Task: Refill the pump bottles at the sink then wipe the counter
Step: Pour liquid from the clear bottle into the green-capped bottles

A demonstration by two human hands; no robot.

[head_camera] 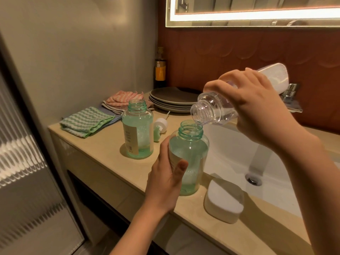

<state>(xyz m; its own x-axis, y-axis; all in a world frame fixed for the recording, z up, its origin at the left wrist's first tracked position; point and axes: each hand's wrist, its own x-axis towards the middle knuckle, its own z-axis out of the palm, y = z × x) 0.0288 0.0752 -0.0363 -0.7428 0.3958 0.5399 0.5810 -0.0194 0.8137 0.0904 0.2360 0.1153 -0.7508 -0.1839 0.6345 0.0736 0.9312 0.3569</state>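
Two green-tinted pump bottles stand uncapped on the beige counter [103,153]. My left hand [165,179] grips the near green bottle [191,153] at the sink's edge. My right hand [257,103] holds a clear refill bottle [213,109] tipped on its side, its open mouth just above the near bottle's neck, with a thin stream of clear liquid running in. The far green bottle [138,131] stands alone with liquid in it. A white and green pump head [159,127] lies on the counter behind it.
A green striped cloth [86,121] and a pink cloth [121,98] lie folded at the back left. Stacked grey plates [173,100] and a dark bottle [160,69] sit near the wall. A white lid-like container [223,199] rests at the counter's front beside the white sink [239,153].
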